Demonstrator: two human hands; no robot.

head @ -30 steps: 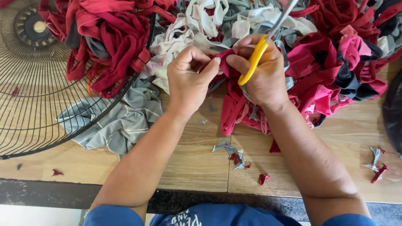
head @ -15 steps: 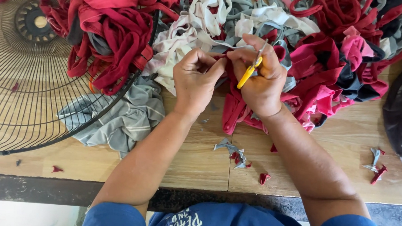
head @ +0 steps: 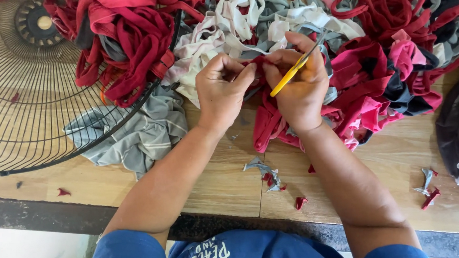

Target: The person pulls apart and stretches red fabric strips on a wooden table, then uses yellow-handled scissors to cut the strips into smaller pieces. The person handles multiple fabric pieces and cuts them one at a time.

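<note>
The red cloth lies right under both hands and hangs down from them onto the wooden table. Its top edge goes up between the two thumbs, where most of it is hidden by the fingers.

The left hand is curled tight, with thumb and fingers pinched on the top edge of the red cloth. The right hand sits just beside it, so the two hands almost touch. The right hand is closed around the yellow handle of the scissors. The handle slants up and away from the thumb. The blades are mostly hidden, so I cannot tell if they are open or shut.

Behind both hands there is a big pile of cloth strips in red, white, grey and pink. It spreads far to both sides of the hands. To the left of the left hand lies a grey striped cloth, and part of it is tucked under a round wire fan guard.

Near the person's arms, closer to the body than the hands, small cut scraps of grey and red lie on the table. More scraps lie far out to the right of the right arm.
</note>
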